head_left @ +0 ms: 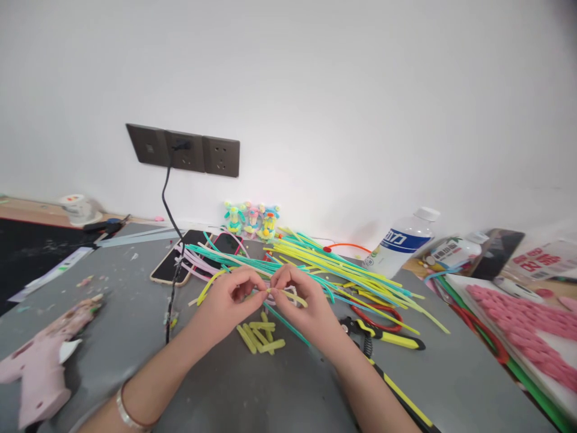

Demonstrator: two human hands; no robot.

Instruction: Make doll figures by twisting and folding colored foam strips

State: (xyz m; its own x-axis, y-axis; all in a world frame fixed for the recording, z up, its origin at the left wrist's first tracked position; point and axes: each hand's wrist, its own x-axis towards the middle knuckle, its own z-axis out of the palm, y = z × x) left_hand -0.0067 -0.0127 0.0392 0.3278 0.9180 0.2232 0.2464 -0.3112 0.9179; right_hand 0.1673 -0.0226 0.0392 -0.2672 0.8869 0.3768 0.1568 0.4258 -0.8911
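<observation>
My left hand (229,304) and my right hand (300,297) meet fingertip to fingertip over the grey table. Between them they pinch a pale yellow pipe cleaner (297,299), whose free end sticks out past my right fingers. Both hands are closed on it; the exact grip point is partly hidden by the fingertips. Just below lies a small pile of short cut yellow pipe cleaner pieces (261,337). Behind the hands spreads a loose heap of long pipe cleaners (342,264) in yellow, teal and lilac.
Yellow-and-black pliers (396,340) lie right of my right forearm. A pink glue gun (45,361) is at left. Phones (180,258) lie under a black cable (170,210). Small fuzzy figures (252,219) stand by the wall, with a plastic bottle (401,243) to their right.
</observation>
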